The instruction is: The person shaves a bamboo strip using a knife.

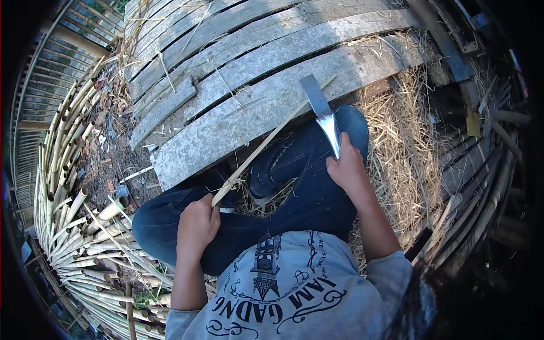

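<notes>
Holding one strip (249,162) in closed left hand (198,225) at 8 o'clock, near end hidden in fist, slanting toward 1 over tabletop (198,146). Gripping one blade (315,95), at 1 o'clock, in right hand (348,166) at 3, grip end hidden. Crossing over strip near its tip, contact unclear. Poles (113,208) from 7 to 9, uncountable, some cut off by dark rim.

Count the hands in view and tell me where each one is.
2. The left hand grips the lower end of a pale strip; the right hand holds a bladed tool near the right knee. Dark picture edges could hide others.
</notes>
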Demonstrator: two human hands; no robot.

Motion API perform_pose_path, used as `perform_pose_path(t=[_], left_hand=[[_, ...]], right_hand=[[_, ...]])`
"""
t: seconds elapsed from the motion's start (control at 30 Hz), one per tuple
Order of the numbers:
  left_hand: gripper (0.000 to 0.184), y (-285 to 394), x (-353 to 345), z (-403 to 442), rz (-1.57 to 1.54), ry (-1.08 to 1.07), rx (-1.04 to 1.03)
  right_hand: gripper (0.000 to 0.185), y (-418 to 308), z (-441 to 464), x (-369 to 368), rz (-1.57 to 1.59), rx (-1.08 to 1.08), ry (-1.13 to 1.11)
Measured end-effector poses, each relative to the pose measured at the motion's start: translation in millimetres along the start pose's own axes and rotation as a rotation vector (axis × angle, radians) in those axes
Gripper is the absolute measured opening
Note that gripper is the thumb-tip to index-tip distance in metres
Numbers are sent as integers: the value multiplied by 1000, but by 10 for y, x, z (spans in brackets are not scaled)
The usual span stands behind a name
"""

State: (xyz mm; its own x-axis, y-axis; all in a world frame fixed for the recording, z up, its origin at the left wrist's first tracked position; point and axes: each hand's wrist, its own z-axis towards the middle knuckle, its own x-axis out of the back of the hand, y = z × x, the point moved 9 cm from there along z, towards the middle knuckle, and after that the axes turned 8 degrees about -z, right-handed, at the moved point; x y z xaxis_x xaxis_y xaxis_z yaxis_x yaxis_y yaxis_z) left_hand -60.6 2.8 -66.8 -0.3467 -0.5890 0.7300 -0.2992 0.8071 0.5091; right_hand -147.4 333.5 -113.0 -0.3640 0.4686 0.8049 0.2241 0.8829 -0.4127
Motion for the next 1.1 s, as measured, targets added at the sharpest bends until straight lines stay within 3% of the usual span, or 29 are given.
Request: perform_pose_path(t=[0.13, 0.2, 0.27, 0.33, 0.4, 0.57, 0.67, 0.73, 0.9, 1.0, 1.1], left_hand=[[19, -37, 24, -6, 37, 25, 5], [19, -23, 16, 3, 37, 15, -14], [19, -15, 15, -2, 19, 16, 11], [18, -13, -1, -5, 23, 21, 13], [18, -39, 27, -24, 50, 22, 19], [17, -39, 4, -5, 26, 15, 20], [17, -26, 27, -12, 27, 14, 32], [17, -65, 26, -7, 37, 15, 20], [16, -63, -13, 3, 10, -9, 34], [16, -95, 3, -7, 20, 15, 38], [17, -92, 7, -7, 46, 15, -1]], right_hand=[[34, -238, -134, -35, -59, -3, -82], [34, -245, -74, 56, -75, 93, -82], [40, -37, 121, 98, -8, -5, 59], [43, -132, 47, 49, -42, 55, 140], [43, -341, -150, -135, -112, 109, -64], [36, -113, 106, 34, -36, -29, 19], [37, -241, 10, -76, -62, 2, 86], [42, -454, -218, -214, -39, 127, -21], [33, -247, 11, -93, -52, 79, -3], [39, -262, -31, -162, -17, 13, 50], [47, -564, -394, -362, -64, 165, -76]])
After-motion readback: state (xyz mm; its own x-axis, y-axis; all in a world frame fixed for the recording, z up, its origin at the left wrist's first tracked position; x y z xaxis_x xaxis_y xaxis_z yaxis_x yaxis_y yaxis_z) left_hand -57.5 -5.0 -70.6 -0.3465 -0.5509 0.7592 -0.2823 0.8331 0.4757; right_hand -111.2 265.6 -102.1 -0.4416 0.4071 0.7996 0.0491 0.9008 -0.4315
